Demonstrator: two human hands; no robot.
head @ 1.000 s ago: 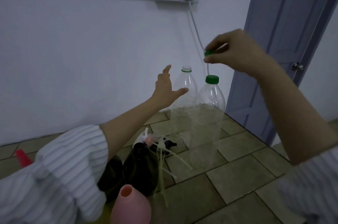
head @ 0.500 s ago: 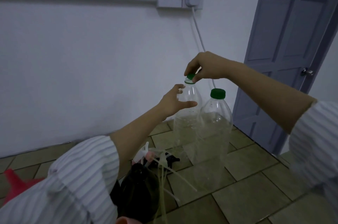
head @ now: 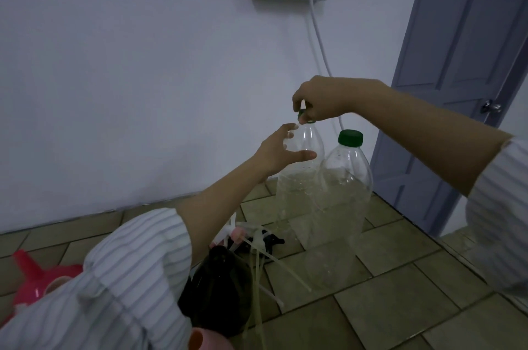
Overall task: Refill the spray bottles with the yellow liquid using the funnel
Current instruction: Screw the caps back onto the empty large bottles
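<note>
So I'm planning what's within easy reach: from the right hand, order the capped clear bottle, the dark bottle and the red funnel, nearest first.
From the right hand:
1. Capped clear bottle, just below it, by the door.
2. Dark bottle, lower down, near the person's left sleeve.
3. Red funnel, far left on the floor.
</note>
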